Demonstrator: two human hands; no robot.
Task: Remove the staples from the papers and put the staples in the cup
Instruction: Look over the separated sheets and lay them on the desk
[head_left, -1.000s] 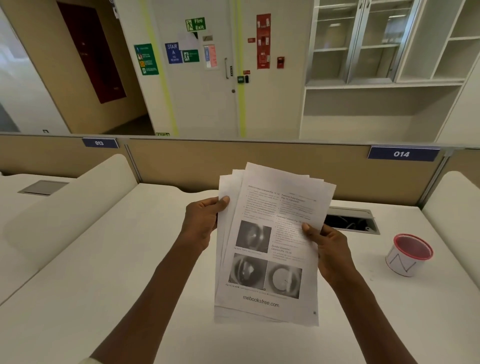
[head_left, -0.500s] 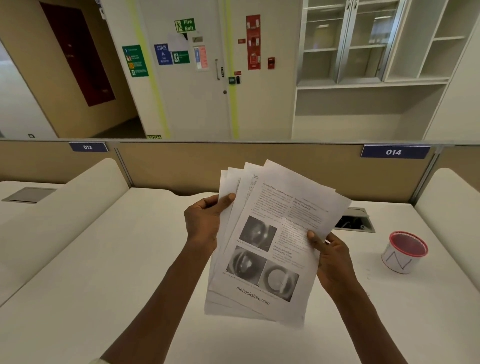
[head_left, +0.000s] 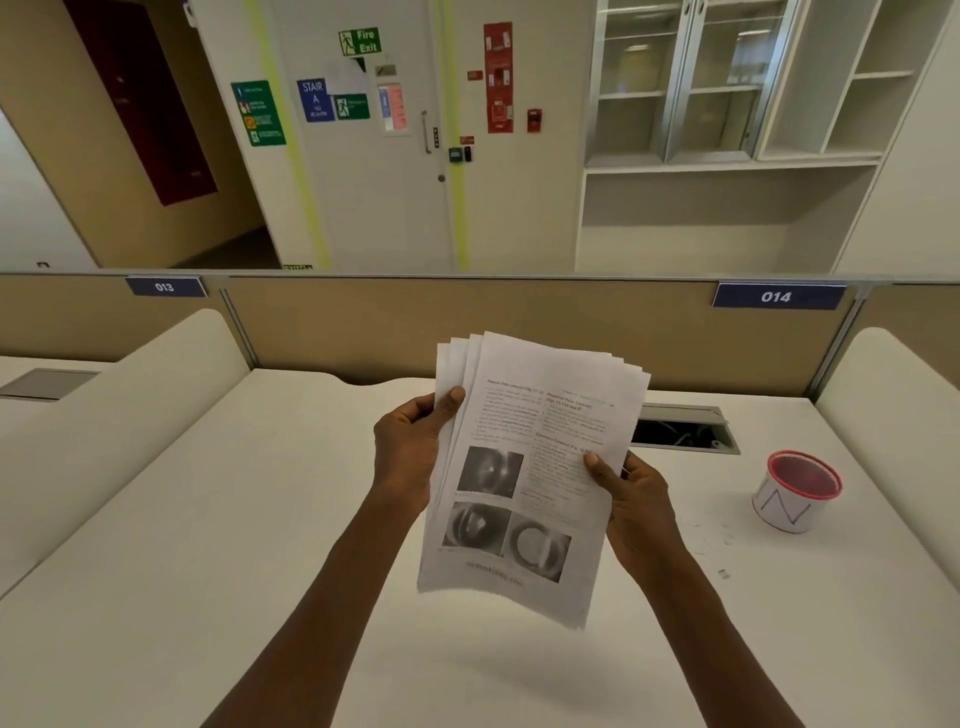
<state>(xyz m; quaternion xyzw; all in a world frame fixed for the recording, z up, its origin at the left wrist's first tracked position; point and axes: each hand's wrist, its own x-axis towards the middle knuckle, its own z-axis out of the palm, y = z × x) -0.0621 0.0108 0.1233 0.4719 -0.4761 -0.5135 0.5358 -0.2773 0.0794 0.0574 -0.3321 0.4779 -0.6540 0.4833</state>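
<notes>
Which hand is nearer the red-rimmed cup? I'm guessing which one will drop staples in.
Right. The right hand grips the papers at their right edge, with bare desk between it and the cup. The left hand holds the far edge, beyond the sheets.

The fingers of the left hand (head_left: 410, 447) lie behind the papers (head_left: 524, 478); only its thumb shows on the front sheet. Most of the right hand's (head_left: 636, 512) fingers are hidden behind the same stack too. No staple can be made out on the papers: the top sheet's text is blurred and its corners show no detail. The sheets behind show only as fanned edges. Right of the right hand, tiny specks (head_left: 723, 573) on the bench (head_left: 208, 545) are too small to identify. The cup's (head_left: 795, 491) contents cannot be told. Both forearms are cut off by the bottom edge.
</notes>
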